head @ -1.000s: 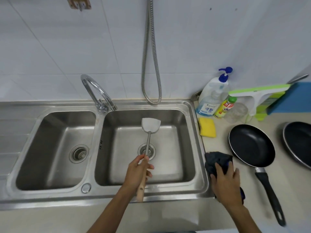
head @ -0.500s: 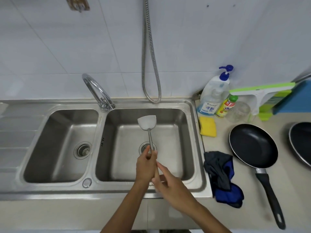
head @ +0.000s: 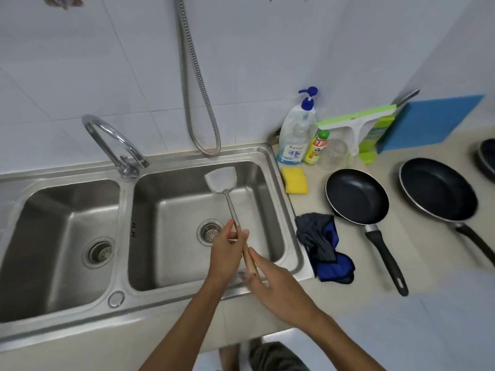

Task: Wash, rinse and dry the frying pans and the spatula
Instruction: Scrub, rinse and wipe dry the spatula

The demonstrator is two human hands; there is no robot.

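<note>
A metal spatula [head: 221, 179] with a wooden handle is held over the right basin of the steel sink [head: 276, 183], blade up and away from me. My left hand [head: 226, 254] grips its shaft where metal meets wood. My right hand [head: 276, 286] closes on the wooden handle's lower end. A black frying pan [head: 356, 196] rests on the counter right of the sink, handle toward me. A second, larger black pan [head: 438, 192] lies further right. A third dark pan's edge [head: 487, 159] shows at the frame's right border.
A dark grey and blue cloth [head: 322, 245] lies crumpled between sink and nearer pan. A yellow sponge [head: 295, 180], soap pump bottle [head: 296, 135], small detergent bottle [head: 316, 148], glass jar [head: 334, 153] and green squeegee [head: 356, 120] stand behind. The faucet [head: 112, 143] arches between basins.
My right hand left the cloth on the counter and came over to the spatula's wooden handle. The spatula shifted right and tilted. The view swung right, showing more of the pans.
</note>
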